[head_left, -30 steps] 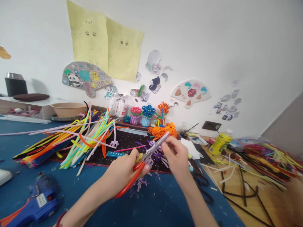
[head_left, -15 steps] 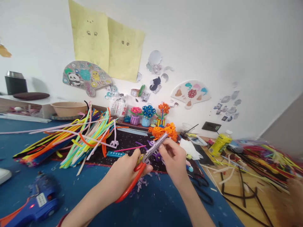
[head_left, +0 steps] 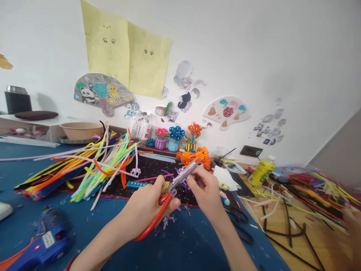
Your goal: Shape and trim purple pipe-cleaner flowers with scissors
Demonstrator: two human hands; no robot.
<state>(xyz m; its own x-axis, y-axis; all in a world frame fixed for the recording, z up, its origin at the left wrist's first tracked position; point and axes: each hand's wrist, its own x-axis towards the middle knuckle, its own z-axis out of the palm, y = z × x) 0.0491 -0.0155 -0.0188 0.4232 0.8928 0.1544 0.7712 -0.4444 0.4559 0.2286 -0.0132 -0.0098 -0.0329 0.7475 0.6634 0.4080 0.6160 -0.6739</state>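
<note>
My left hand (head_left: 149, 205) is closed around red-handled scissors (head_left: 154, 225), whose grey blades point up and to the right. Pinched in my right hand (head_left: 207, 190) is a light purple pipe cleaner (head_left: 182, 174), right against the blades; its far part is hidden by fingers and scissors. Several darker purple pieces show behind the hands. A looped lilac pipe cleaner piece (head_left: 135, 171) rests to the left on the dark mat (head_left: 152, 165). Small purple scraps (head_left: 168, 220) lie on the blue table below the scissors.
Left of the hands lies a large bundle of coloured pipe cleaners (head_left: 93, 165). A blue glue gun (head_left: 50, 237) with a lit red light sits front left. Behind are orange flowers (head_left: 194, 156) and small flower pots (head_left: 173, 145). A yellow bottle (head_left: 263, 171) stands right; another person's blurred hand (head_left: 352, 229) is at the right edge.
The scissor blades look slightly further apart at the tips. Both hands stay almost in place, with the right one shifted slightly left.
</note>
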